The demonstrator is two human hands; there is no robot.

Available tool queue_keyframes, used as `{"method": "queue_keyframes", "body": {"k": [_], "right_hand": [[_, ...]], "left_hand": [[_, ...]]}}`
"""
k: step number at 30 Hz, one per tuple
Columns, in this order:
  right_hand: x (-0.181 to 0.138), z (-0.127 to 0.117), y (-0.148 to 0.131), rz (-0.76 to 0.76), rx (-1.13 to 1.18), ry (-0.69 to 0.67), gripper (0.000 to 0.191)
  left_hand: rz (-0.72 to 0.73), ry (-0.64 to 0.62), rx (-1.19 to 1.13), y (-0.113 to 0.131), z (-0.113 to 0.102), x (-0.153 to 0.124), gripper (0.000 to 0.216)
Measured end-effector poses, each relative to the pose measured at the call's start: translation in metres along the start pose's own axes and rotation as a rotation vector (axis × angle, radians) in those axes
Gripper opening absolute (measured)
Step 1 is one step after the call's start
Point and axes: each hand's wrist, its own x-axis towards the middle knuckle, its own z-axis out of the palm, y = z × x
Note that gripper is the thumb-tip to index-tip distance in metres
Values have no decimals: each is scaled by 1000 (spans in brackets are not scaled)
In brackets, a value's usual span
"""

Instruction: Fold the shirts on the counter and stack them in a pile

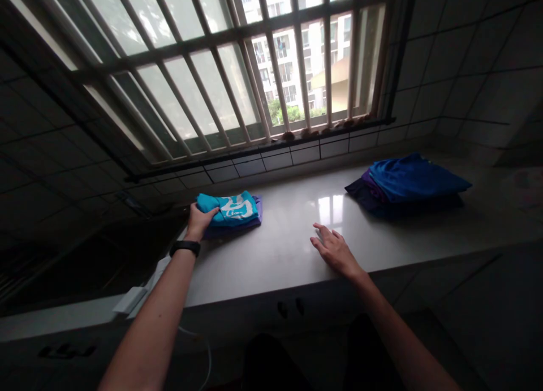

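Observation:
A folded turquoise garment with a white print (233, 208) lies on top of a folded purple cloth (259, 210), at the left part of the counter. My left hand (200, 218) grips the turquoise garment at its left end, thumb on top and fingers around the far edge. My right hand (333, 248) is open over the middle of the counter, fingers apart and holding nothing. Further right sits a loose pile of clothes, with a blue garment (418, 179) on top and purple and dark cloth (360, 193) under it.
The pale glossy counter (271, 261) runs beneath a barred window (254, 68). At the left is a dark recessed area (97, 255), with a white box-like object (130, 300) near the front edge. A white cable (208, 351) hangs below. Small round objects (305, 133) line the sill.

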Motion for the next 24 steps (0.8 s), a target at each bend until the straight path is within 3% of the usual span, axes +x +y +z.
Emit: {"method": "queue_keyframes", "body": {"k": [2,5,7,9,13,16,20,24], "right_hand": [[0,0,0,3,-9,-11,43],[-1,-1,-1,6,-18,-34,42],[-1,-2,-1,13,-14,-36,42],[-1,-3,-1,23,-7,-29,43],[-1,-4,-1,40,-3,-35,46],[-2,-3,-1,45,-21,-44,47],[-2,-3,-2,58,-45,-42,47],[-2,-4,-3,55,-48,-44,48]], "left_hand": [[99,90,206,12,-2,10,78],[351,158,346,32,0,13,67],[529,127,372,41,9,7,57],[611,49,416,41,25,-4,52],[519,-170,556,13,63,-30,42],[492,-184,581,-8,79,-38,39],[534,-199,577,-17,80,-35,38],[547,-218,613,-7,74,-35,37]]}}
